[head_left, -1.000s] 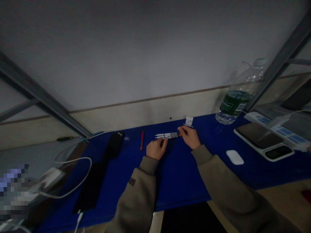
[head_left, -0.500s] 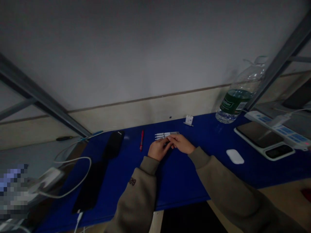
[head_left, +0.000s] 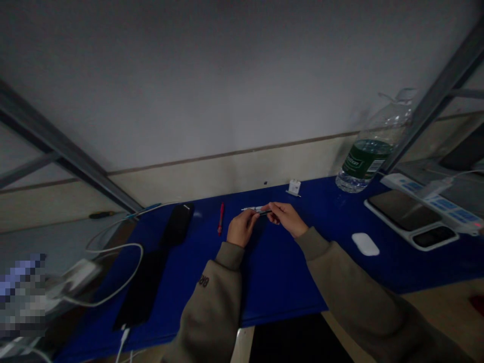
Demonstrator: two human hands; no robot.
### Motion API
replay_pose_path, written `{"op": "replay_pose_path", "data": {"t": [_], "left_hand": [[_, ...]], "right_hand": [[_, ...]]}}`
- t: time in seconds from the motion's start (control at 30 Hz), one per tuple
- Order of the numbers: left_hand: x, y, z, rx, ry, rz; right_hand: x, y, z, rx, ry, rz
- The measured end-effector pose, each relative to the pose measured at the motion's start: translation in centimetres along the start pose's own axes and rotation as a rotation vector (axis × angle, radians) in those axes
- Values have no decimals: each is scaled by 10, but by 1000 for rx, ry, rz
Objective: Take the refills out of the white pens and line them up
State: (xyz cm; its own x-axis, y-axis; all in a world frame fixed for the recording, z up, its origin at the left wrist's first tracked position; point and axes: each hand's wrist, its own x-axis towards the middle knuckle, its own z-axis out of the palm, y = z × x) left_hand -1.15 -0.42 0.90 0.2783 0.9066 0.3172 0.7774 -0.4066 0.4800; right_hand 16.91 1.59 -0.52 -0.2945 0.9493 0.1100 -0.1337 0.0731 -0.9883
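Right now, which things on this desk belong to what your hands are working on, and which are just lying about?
In use: left hand, right hand, white pens held between them.

Lying about: red pen, white plug, water bottle, power strip.

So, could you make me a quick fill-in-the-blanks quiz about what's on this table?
The pen lying near the slim pens in the left hand and right hand is ____.
The water bottle has a ____ label.
The tabletop is ____.
The sleeve with printed letters is on the person's ____ arm.

Missing words: red, green, blue, left.
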Motion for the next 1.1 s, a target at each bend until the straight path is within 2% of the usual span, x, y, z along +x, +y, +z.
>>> {"op": "replay_pose_path", "data": {"t": [0.1,0.2,0.43,0.6,0.73,1.1], "left_hand": [[0,2,0,-37,14,-2],[1,1,-2,-62,44,-39],[2,1,-5,-167,11,-94],[2,3,-2,-239,25,-102],[3,-4,3,-247,42,-151],[3,-7,5,-341,82,-112]], "right_hand": [[-1,-1,4,55,-11,30],[-1,-1,2,62,-9,1],[0,0,-2,27,4,-25],[0,0,-4,6,21,-47],[1,-1,-6,2,50,-60],[4,3,-7,7,54,-55]]}}
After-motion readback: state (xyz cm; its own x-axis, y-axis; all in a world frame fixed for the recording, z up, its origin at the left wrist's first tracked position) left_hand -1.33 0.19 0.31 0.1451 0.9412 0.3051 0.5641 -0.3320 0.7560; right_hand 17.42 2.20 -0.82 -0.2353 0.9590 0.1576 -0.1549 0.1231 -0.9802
